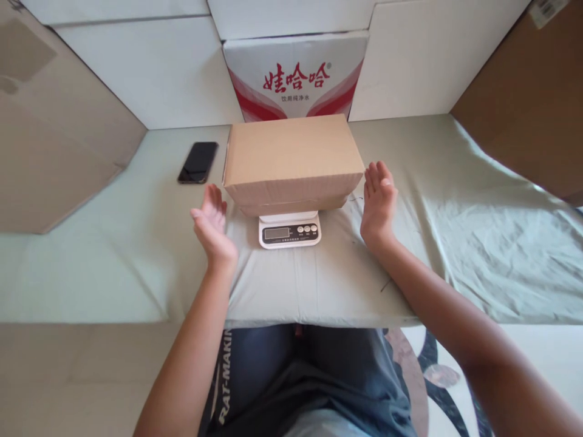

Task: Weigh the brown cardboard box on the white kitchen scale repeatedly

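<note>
The left hand (210,223) and right hand (378,203) are both spread flat, neither grip holding anything. Between them a closed cardboard box (291,159) rests on a white scale (290,229), just clear of either palm. A black phone (198,162) lies beyond the left hand on the cloth-covered surface (455,243).

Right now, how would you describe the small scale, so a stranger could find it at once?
On the pale green cloth, a brown cardboard box sits between the open left hand and right hand. The white scale pokes out beneath it, the only thing with a display and buttons.
</note>
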Tool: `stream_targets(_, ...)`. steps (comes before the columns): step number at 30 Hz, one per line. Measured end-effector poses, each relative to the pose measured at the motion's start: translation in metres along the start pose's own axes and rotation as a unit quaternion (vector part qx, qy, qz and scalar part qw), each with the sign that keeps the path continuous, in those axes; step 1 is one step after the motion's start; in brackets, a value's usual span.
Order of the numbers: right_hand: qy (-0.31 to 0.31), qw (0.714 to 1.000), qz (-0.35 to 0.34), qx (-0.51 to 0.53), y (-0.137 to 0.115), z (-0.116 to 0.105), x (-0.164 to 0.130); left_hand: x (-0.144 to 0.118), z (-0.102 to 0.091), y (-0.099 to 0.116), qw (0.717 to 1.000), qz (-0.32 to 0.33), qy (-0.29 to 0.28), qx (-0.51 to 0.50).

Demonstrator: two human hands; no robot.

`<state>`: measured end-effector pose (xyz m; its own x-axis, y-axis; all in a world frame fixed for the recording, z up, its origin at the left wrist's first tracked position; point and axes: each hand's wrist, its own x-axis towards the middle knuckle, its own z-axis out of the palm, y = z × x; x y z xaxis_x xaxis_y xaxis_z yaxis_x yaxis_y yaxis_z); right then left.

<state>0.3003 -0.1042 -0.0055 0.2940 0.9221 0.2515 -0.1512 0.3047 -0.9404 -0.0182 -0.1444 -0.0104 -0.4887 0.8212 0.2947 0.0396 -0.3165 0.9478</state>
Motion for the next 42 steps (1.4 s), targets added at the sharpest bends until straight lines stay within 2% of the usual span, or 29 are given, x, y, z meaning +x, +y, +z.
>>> stream_targets(5, -0.018, 0.999, 0.037, 0.022, 0.013, 0.011, -0.005, -0.005, 0.014, 0.001, 0.999, -0.023, -0.022, -0.014)
stream_targets(10, -0.049, 0.999, 0.006, 0.005, 0.018, 0.008, -0.005, -0.008, 0.017, 0.003, 0.999, -0.011, -0.033, -0.010)
stream_targets(14, -0.053, 0.998, 0.012, 0.009, 0.020, 0.007, -0.004, -0.009, 0.016, 0.004, 0.999, 0.000, -0.032, 0.009)
stream_targets(20, -0.103, 0.994, 0.019, 0.024, 0.004, 0.012, -0.010, -0.015, 0.014, 0.007, 0.999, -0.004, -0.025, 0.021)
stream_targets(29, -0.153, 0.986, -0.061, 0.010, -0.017, 0.019, -0.023, -0.021, 0.014, 0.014, 1.000, -0.002, -0.011, 0.021)
stream_targets(34, -0.161, 0.985, -0.050, -0.024, -0.029, 0.025, -0.029, -0.022, 0.014, 0.013, 0.999, 0.002, -0.018, 0.032)
stream_targets(42, -0.195, 0.979, -0.057, -0.016, -0.037, 0.031, -0.034, -0.025, 0.013, 0.017, 0.999, -0.016, -0.020, 0.028)
